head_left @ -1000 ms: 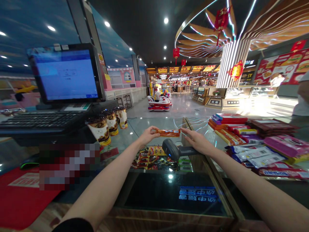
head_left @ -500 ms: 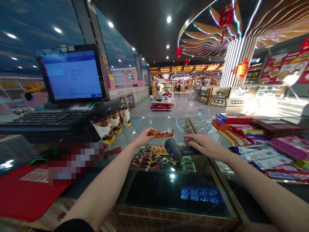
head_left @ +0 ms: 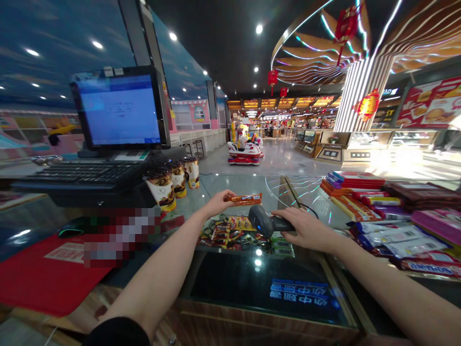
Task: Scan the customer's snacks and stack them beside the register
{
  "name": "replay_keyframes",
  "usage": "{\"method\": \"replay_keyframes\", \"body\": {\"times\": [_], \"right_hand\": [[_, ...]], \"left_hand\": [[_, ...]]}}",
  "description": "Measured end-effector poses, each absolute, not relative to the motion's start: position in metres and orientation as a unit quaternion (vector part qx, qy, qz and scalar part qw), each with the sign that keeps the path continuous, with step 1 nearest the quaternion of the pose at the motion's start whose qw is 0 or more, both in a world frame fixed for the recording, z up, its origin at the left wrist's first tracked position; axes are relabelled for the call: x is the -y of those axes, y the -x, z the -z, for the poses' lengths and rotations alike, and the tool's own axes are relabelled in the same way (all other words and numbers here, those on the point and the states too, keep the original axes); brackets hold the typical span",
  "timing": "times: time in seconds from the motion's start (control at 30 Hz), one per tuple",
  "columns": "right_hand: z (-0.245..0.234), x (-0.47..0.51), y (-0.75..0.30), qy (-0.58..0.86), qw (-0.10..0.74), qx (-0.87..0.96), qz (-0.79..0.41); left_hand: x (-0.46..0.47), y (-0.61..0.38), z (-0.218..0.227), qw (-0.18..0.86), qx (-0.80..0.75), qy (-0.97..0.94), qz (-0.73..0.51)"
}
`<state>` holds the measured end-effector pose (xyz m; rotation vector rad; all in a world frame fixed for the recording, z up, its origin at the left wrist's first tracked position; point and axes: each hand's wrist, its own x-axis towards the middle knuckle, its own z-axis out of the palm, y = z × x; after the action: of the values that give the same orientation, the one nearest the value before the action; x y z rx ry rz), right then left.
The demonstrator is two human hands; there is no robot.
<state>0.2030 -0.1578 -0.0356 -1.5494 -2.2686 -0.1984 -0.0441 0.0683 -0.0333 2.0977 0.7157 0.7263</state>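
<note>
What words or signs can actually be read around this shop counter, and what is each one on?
"D": large letter on the paper snack cup.
"BAD": apparently, in white on the lit sign at upper right.
Too small or blurred to read: the monitor screen, the orange snack bar wrapper, and the blue mirrored characters reflected in the counter glass.

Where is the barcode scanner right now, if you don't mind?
In the head view, the barcode scanner sits centre, under the right hand, just beside the orange snack bar in the left hand.
</note>
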Motion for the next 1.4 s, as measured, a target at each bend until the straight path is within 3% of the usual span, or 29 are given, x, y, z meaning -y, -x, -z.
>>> {"method": "replay_keyframes", "body": {"times": [0.27,0.53,1.4], "right_hand": [[0.031,0.153,-0.196,0.584,0.152,0.786,0.135],[0.027,0.149,-0.217,0.651,0.195,0.725,0.113],[0.035,0.148,-0.226,0.637,0.158,0.749,0.088]], "left_hand": [[-0.071,0.045,0.036,0.385,-0.282,-0.833,-0.281],[-0.072,0.046,0.036,0.394,-0.280,-0.832,-0.270],[-0.077,0.045,0.042,0.414,-0.252,-0.828,-0.283]]}}
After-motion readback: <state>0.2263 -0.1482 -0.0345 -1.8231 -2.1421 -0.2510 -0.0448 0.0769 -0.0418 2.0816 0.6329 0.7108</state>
